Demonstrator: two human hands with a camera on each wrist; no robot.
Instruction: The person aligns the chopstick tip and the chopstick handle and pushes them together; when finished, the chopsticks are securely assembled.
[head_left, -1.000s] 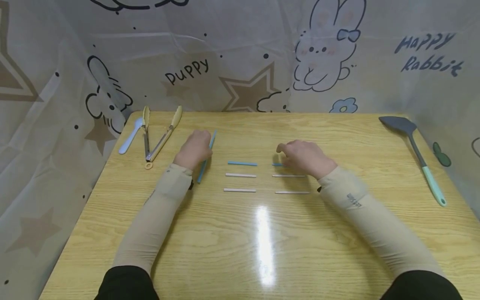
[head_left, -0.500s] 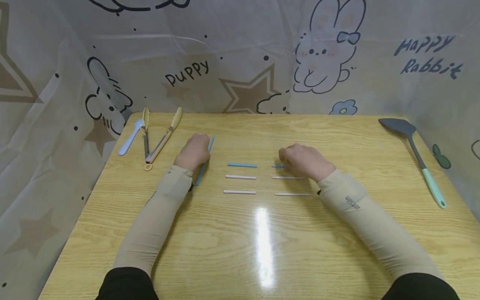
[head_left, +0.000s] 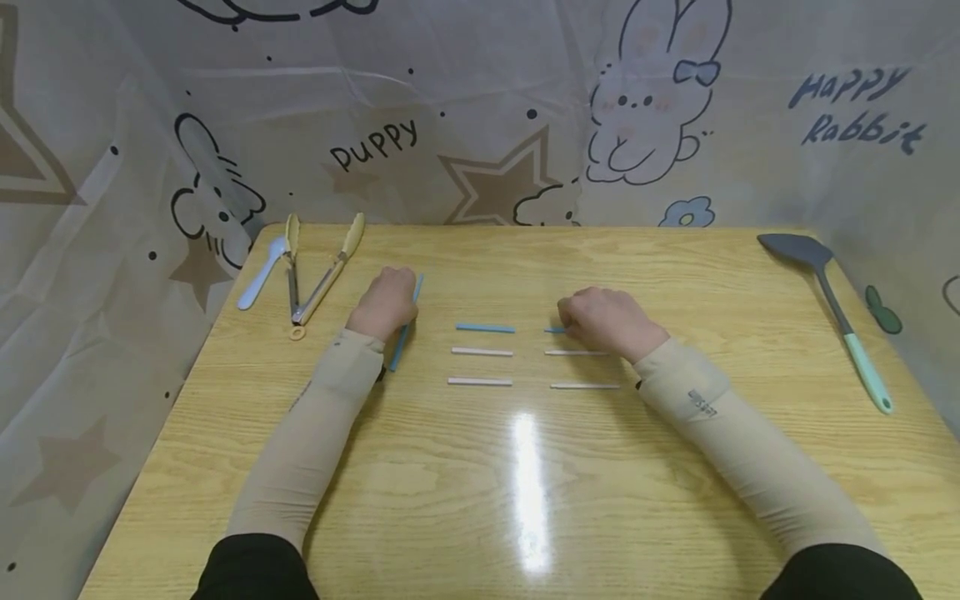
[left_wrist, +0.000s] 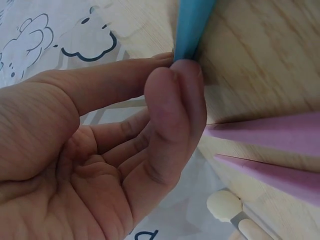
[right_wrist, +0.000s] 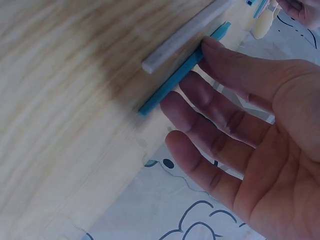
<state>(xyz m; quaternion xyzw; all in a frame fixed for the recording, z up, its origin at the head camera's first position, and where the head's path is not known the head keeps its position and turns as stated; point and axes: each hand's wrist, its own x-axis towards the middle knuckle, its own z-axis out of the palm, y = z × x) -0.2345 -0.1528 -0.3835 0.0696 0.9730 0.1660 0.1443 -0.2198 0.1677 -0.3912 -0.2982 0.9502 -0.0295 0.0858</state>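
My left hand (head_left: 384, 304) pinches a long blue stick (head_left: 399, 348) that slants over the left-middle of the table. In the left wrist view, thumb and bent fingertips meet at the end of this stick, with two pink sticks beyond. Right of centre, my right hand (head_left: 611, 321) pinches a shorter blue stick and covers most of it from above. The right wrist view has this short stick (right_wrist: 167, 89) between thumb and fingertips, close beside a pale stick (right_wrist: 185, 36). Between the hands lies another blue stick (head_left: 485, 328).
Pale pinkish sticks lie in two columns, such as one at left (head_left: 480, 382) and one at right (head_left: 585, 386). Tongs (head_left: 318, 287) and a light blue spoon (head_left: 261, 277) rest at the back left. A spatula (head_left: 836, 304) lies along the right edge. Printed cloth hangs behind.
My left hand has shifted slightly left and toward me with the long blue stick. My right hand has lowered a little, and its extended fingers have closed onto the short blue stick.
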